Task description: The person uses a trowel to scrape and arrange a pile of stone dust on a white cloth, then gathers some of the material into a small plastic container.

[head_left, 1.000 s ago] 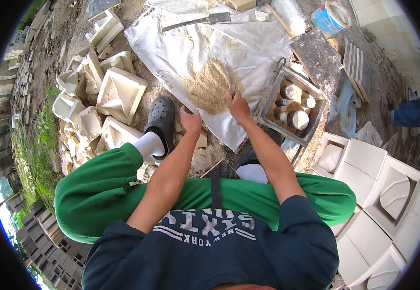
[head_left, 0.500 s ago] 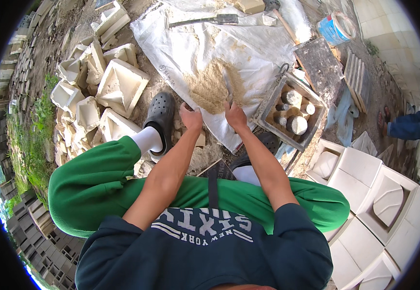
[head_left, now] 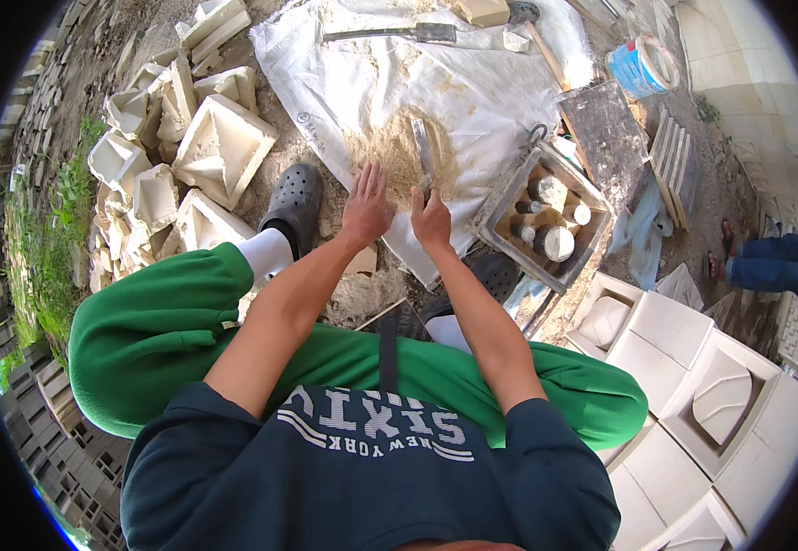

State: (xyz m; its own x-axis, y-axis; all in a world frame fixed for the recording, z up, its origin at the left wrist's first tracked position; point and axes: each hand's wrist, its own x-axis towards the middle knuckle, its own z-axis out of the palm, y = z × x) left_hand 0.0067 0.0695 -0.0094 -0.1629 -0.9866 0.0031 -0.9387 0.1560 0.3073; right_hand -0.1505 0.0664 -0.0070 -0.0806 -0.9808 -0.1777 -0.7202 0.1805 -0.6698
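A heap of tan sandy material (head_left: 382, 154) lies on a white woven plastic sheet (head_left: 500, 110). My left hand (head_left: 369, 204) is open at the heap's near left edge, fingers stretched out together, palm down, with nothing visible in it. In my right hand (head_left: 430, 220) is a narrow metal-bladed tool (head_left: 422, 147), its handle gripped in closed fingers. The blade points away from me over the heap. Right of this hand stands a square box (head_left: 500, 241) with several pale-topped cylinders (head_left: 559, 243) inside.
Broken cream moulded pieces (head_left: 224, 147) are piled on the left. A long dark tool (head_left: 431, 33) lies at the sheet's far side. Beyond the box are a dark board (head_left: 606, 124) and a blue-and-white bucket (head_left: 642, 66). Cream blocks (head_left: 670, 331) stand at right, near another person's legs (head_left: 771, 262).
My left hand has gone from curled to stretched fingers and moved slightly forward onto the heap's edge. The blade in my right hand has swung a little left and its flat face shows more.
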